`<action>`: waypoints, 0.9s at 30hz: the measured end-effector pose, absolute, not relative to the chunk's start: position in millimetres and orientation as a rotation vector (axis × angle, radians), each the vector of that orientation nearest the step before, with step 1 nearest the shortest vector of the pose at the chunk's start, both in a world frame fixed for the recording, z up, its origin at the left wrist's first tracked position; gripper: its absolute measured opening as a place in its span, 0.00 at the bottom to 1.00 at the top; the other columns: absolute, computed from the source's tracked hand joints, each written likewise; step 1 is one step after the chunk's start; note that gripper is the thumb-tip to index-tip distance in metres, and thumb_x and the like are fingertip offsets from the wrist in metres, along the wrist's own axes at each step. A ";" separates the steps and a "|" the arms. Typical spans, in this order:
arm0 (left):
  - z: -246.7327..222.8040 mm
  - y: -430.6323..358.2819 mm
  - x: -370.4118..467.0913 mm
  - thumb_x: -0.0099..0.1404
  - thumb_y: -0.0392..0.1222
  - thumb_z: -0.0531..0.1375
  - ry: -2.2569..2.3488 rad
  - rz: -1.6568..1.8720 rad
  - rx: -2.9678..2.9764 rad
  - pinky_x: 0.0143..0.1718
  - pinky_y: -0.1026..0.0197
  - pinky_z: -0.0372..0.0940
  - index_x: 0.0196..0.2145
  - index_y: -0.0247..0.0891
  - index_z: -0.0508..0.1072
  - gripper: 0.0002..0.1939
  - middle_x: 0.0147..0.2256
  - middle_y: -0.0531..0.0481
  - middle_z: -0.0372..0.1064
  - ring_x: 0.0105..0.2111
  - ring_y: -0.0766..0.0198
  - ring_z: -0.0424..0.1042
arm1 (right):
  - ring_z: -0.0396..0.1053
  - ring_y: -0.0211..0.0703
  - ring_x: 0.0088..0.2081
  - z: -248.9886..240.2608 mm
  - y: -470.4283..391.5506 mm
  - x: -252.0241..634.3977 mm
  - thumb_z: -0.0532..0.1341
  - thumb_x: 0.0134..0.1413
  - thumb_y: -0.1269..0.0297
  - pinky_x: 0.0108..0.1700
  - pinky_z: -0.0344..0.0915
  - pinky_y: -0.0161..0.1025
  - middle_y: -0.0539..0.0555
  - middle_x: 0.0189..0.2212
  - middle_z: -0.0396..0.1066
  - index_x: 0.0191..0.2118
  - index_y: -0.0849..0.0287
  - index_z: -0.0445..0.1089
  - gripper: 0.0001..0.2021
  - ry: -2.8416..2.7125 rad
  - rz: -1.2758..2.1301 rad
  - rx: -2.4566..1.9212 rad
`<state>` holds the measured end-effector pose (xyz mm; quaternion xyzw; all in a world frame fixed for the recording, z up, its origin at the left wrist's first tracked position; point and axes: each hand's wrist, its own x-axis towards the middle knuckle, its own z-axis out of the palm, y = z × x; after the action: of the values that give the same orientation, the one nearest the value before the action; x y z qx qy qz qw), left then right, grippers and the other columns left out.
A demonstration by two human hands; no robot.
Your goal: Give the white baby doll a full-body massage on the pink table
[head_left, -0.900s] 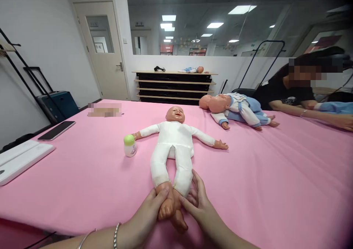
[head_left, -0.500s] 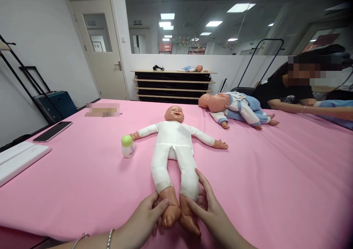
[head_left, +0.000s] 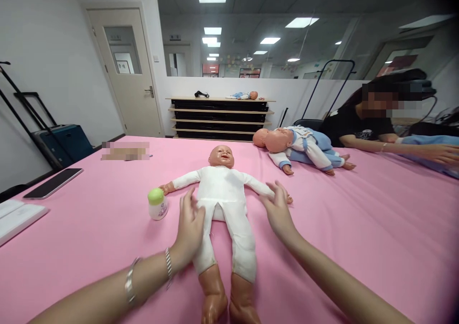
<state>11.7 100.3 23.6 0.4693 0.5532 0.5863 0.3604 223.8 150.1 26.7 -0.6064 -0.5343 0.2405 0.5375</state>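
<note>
A baby doll [head_left: 222,185] with a white cloth body lies face up on the pink-covered table [head_left: 322,247], arms spread and feet toward me. My left hand [head_left: 190,223] hovers by the doll's hip on the left, fingers apart, with nothing held. Over the doll's forearm on the right is my right hand [head_left: 278,211], also open and slightly blurred; whether it touches the arm I cannot tell. A small white bottle with a green cap [head_left: 158,203] stands beside the doll's hand on the left.
Several dressed dolls [head_left: 304,145] lie at the back right, near a person in black [head_left: 358,123] reaching over blue cloth. A phone [head_left: 53,183] and a white box [head_left: 23,219] rest at the left. Behind stands a shelf unit [head_left: 220,118].
Both hands have let go of the doll's feet and lower legs and moved up along its sides, spreading apart. The view has shifted a little; the doll lies as before.
</note>
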 end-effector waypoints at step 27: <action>21.1 360.5 63.5 0.58 0.44 0.58 1.627 1.623 1.273 0.53 0.61 0.57 0.46 0.38 0.68 0.18 0.52 0.44 0.63 0.52 0.58 0.64 | 0.59 0.47 0.56 -2.6 385.5 148.1 0.62 0.40 0.57 0.58 0.55 0.40 0.57 0.55 0.62 0.49 0.59 0.66 0.26 -0.983 0.858 -1.085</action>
<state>63.5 360.5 21.1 0.4686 0.5988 0.5975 0.2545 148.1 385.5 -2.6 -0.4797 -0.4347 0.3794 0.6610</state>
